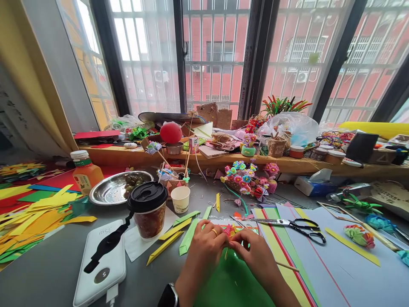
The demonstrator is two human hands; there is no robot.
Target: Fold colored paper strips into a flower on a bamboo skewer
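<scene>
My left hand [206, 243] and my right hand [252, 251] meet at the front middle of the desk, fingertips pinched together. Between them is a small pink and yellow paper flower [230, 232], partly covered by the fingers. Both hands are closed on it. Beneath them spreads a green sheet [236, 283]. A thin stick [287, 266] pokes out beyond my right wrist. Folded green and yellow paper strips [169, 230] lie left of my left hand. To the right, scissors [295, 224] rest with blades slightly apart on stacked coloured paper [338, 256].
A lidded coffee cup [148, 213], a paper cup [180, 199] and a white power bank [102, 264] stand at left. Behind them are a metal plate [105, 192] and an orange bottle [85, 172]. Colourful craft flowers [244, 177] sit below the crowded windowsill [134, 157].
</scene>
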